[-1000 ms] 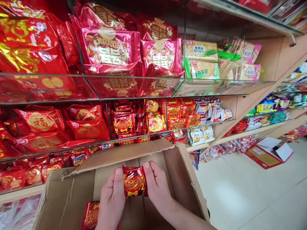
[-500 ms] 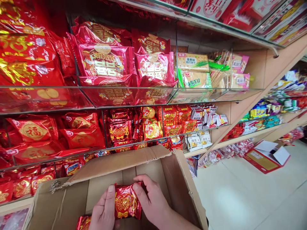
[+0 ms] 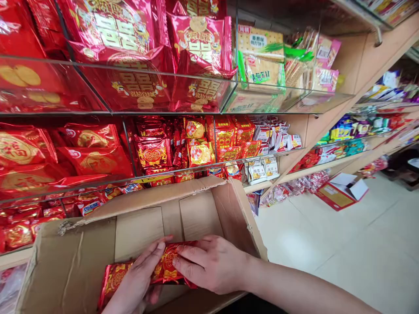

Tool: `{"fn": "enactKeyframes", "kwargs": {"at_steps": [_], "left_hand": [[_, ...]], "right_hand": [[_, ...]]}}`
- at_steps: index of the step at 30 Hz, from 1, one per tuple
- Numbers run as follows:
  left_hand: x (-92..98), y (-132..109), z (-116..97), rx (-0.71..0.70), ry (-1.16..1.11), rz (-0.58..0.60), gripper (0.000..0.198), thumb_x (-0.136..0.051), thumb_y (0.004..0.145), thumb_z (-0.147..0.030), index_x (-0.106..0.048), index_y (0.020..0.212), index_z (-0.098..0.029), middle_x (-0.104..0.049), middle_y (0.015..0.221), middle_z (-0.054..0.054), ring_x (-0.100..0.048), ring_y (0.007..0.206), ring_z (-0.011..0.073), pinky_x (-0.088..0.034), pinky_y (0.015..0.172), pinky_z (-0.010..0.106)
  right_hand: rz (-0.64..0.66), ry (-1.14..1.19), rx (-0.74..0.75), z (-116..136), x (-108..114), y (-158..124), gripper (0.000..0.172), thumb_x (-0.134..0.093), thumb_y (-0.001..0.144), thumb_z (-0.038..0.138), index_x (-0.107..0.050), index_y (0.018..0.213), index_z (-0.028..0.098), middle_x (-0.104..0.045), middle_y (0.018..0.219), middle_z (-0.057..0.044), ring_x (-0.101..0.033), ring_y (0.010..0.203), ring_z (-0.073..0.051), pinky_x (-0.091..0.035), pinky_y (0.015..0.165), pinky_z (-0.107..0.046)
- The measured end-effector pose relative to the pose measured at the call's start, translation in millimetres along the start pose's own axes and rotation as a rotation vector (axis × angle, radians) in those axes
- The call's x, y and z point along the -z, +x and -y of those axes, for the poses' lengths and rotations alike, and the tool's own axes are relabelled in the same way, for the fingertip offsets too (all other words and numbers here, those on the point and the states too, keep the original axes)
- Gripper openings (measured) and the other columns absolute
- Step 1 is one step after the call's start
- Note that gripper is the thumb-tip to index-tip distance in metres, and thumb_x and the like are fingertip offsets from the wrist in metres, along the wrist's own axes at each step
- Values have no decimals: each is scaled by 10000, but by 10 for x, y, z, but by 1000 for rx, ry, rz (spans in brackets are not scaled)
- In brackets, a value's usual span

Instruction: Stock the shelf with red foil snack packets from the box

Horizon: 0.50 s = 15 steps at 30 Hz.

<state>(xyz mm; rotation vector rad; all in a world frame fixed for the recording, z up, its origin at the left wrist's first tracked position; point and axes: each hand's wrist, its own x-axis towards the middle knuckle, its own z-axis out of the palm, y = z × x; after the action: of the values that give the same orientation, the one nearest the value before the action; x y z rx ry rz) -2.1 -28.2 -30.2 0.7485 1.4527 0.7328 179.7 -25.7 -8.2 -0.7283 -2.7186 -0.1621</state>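
Both my hands are down inside an open cardboard box point(image 3: 229, 209) that stands against the snack shelves. My left hand point(image 3: 139, 279) and my right hand point(image 3: 209, 264) together pinch a small red and gold foil snack packet point(image 3: 166, 264), fingers closed on its two ends. The packet lies nearly flat, low in the box. Another red foil packet point(image 3: 113, 279) lies in the box just left of it, under my left hand.
Glass-fronted shelves point(image 3: 137, 111) packed with red foil snack bags and cracker packs rise right behind the box. A light tiled floor point(image 3: 343, 253) spreads to the right, with an open red and white carton point(image 3: 340, 194) on it by the lower shelf.
Both hands have carried the red packet down from above the box opening to the box's bottom, tilting it from upright to nearly flat. The view has dropped lower.
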Motion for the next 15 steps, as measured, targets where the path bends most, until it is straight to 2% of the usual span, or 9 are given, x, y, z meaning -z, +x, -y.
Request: {"fn": "enactKeyframes", "kwargs": {"at_steps": [4,7,10,12,15], "left_hand": [[52,-136,-192,-21,42,59,535,-524,704,-545,-513,1133,-225,-648,756,-3,-341,332,28,-225,334,160],[115,-183,-243,-72,-4,105,572,-479,709,-598,-487,1138,-219,-620,580,-21,-395,382,73,-282,363,171],[164,-189,-153,-115,48,116,512,-519,708,-560,-497,1078,-207,-611,569,-30,-389,380,55,-247,362,150],[174,-187,-41,-108,102,134,481,-530,711,-545,-497,1040,-196,-611,584,-33,-400,375,43,-228,366,141],[169,-189,119,-100,159,173,531,-548,665,-595,-500,986,-175,-614,592,-32,-439,373,52,-264,376,161]], "right_hand": [[-103,-63,64,-87,151,-4,280,-344,882,192,-519,1089,121,-631,980,-72,-593,696,-131,-468,563,-256],[-268,-141,36,-317,305,43,310,-310,897,208,-500,1125,118,-616,1053,-86,-595,864,-153,-494,666,-263],[-362,-214,-123,-722,400,190,350,-294,902,197,-435,1201,83,-548,1175,-119,-508,1075,-174,-468,832,-303],[-379,-269,-256,-1036,412,355,367,-285,897,167,-418,1220,57,-515,1219,-128,-477,1117,-182,-435,899,-322],[-379,-334,-389,-1430,398,672,393,-283,881,123,-389,1247,29,-465,1266,-152,-455,1140,-204,-409,932,-352]]}}
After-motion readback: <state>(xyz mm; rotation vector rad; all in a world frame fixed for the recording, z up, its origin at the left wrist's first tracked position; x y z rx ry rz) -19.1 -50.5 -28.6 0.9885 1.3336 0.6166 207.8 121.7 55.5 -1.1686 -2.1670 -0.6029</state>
